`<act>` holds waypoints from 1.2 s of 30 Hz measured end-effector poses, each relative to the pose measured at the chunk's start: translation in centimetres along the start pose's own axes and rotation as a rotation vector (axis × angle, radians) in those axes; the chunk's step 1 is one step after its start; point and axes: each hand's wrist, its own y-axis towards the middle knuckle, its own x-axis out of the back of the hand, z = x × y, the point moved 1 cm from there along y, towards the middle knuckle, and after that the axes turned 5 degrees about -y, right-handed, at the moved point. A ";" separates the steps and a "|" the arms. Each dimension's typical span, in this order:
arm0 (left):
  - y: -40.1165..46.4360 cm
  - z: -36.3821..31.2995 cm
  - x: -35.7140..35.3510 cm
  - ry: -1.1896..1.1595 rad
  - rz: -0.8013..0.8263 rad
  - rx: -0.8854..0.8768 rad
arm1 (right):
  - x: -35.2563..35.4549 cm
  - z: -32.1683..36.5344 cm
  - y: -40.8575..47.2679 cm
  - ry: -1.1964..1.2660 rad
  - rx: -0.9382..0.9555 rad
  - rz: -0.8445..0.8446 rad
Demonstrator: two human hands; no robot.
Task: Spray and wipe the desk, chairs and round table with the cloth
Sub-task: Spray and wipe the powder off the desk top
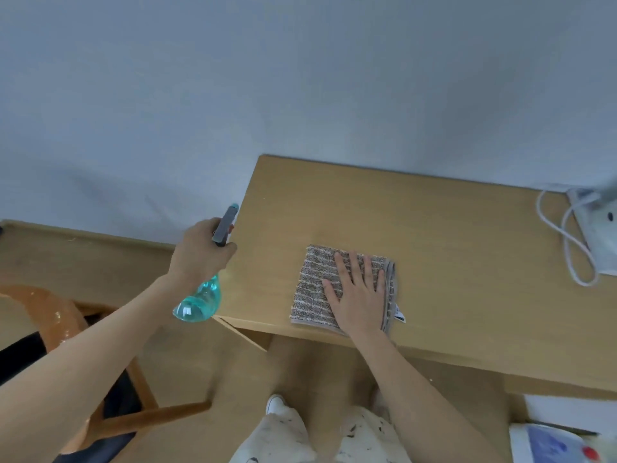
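Nearest to us are our two bare forearms, reaching forward over our legs and one white shoe (275,403). Our left hand (200,253) is curled tight around the neck of one spray bottle (203,295), which hangs just off the desk's left edge. The bottle's long axis runs on a slant: its teal body points down toward us, and its grey nozzle head (225,225) points up and away, toward the wall. Our left wrist is bent slightly, with the back of the hand facing us.

Our right hand (359,292) lies flat, palm down, fingers spread and gripping nothing, pressing on one folded striped cloth (312,285). That cloth sits near the front edge of the desk (450,262), its stripes running across, its folded edges and small tag to the right.

At the desk's far right lie one white device (597,228) and its looped white cord (567,248). One wooden chair (60,315) stands at our left.
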 end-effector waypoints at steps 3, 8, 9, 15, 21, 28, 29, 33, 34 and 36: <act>-0.1 -4.0 -3.4 -0.034 0.026 -0.035 | 0.5 -5.3 -0.9 -0.007 -0.066 -0.017; -0.9 -10.5 -9.6 -0.027 0.102 -0.104 | 1.1 -14.1 -2.1 -0.010 -0.128 -0.026; -1.0 -11.7 -11.0 -0.020 0.112 -0.123 | 1.2 -15.7 -2.3 -0.007 -0.147 -0.034; -2.2 -18.3 -18.7 0.035 0.180 -0.204 | 1.9 -24.7 -3.2 0.024 -0.219 -0.057; -3.2 -23.7 -25.0 0.035 0.226 -0.251 | 2.6 -32.4 -4.0 0.030 -0.282 -0.078; -4.4 -25.6 -28.2 0.072 0.267 -0.276 | 2.7 -34.7 -3.4 0.028 -0.276 -0.081; -4.4 -25.6 -28.2 0.085 0.262 -0.276 | 2.7 -34.9 -3.3 0.027 -0.267 -0.076; -3.9 -25.2 -27.4 0.117 0.234 -0.256 | 3.0 -36.1 -2.1 0.015 -0.221 -0.080; -3.8 -25.0 -27.1 0.124 0.227 -0.252 | 3.1 -36.4 -1.7 0.009 -0.207 -0.075; -3.6 -24.6 -26.6 0.145 0.216 -0.246 | 3.3 -37.0 -0.9 -0.011 -0.184 -0.056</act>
